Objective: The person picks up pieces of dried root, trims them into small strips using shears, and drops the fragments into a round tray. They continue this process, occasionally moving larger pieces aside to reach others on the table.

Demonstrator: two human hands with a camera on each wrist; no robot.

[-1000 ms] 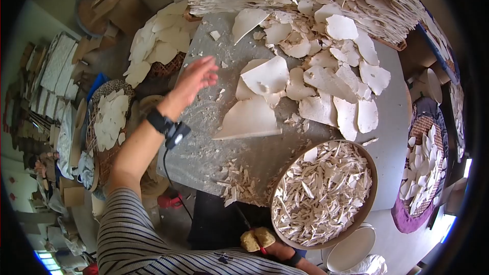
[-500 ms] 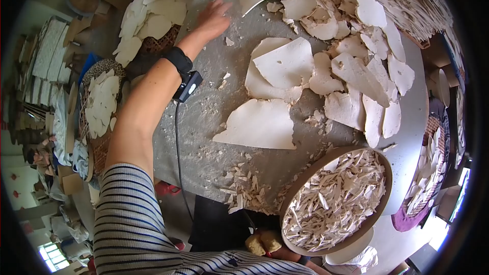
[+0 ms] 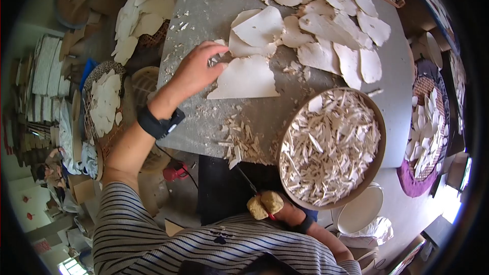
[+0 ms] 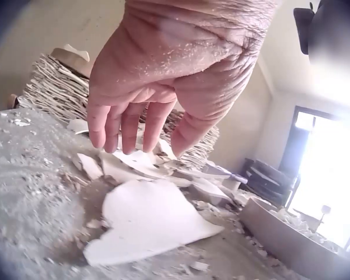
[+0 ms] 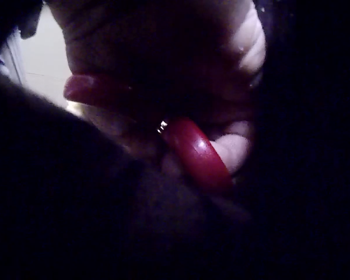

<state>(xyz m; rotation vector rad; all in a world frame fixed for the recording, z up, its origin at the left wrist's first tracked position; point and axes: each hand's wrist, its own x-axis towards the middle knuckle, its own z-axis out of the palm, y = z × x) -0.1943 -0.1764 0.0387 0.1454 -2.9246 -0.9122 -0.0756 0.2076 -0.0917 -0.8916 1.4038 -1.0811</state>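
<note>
My left hand [image 3: 196, 71] reaches over the grey table, fingers loosely bent, thumb apart, nothing held. Its fingertips are right at the left edge of a broad off-white flat piece [image 3: 247, 79] with a jagged side. In the left wrist view, that hand [image 4: 163, 70] hangs above a similar pale piece [image 4: 149, 219]. Low by my body, my right hand [image 3: 288, 213] grips red-handled shears [image 5: 198, 154], mostly in shadow. Yellow foam-like padding [image 3: 265, 204] wraps around the grip, and a dark blade [image 3: 248, 179] points toward the table.
A round tray [image 3: 381, 147] full of pale slivers overhangs the table's near edge. More flat pieces [image 3: 331, 25] lie overlapped farther back. Loose scraps [image 3: 244, 140] gather at the front edge. A white bucket [image 3: 361, 209] stands below the tray, baskets [image 3: 104, 102] at left.
My left hand has come back from the table's far left to the near broad piece. The head view has shifted, so the table appears higher. The right hand keeps holding the shears.
</note>
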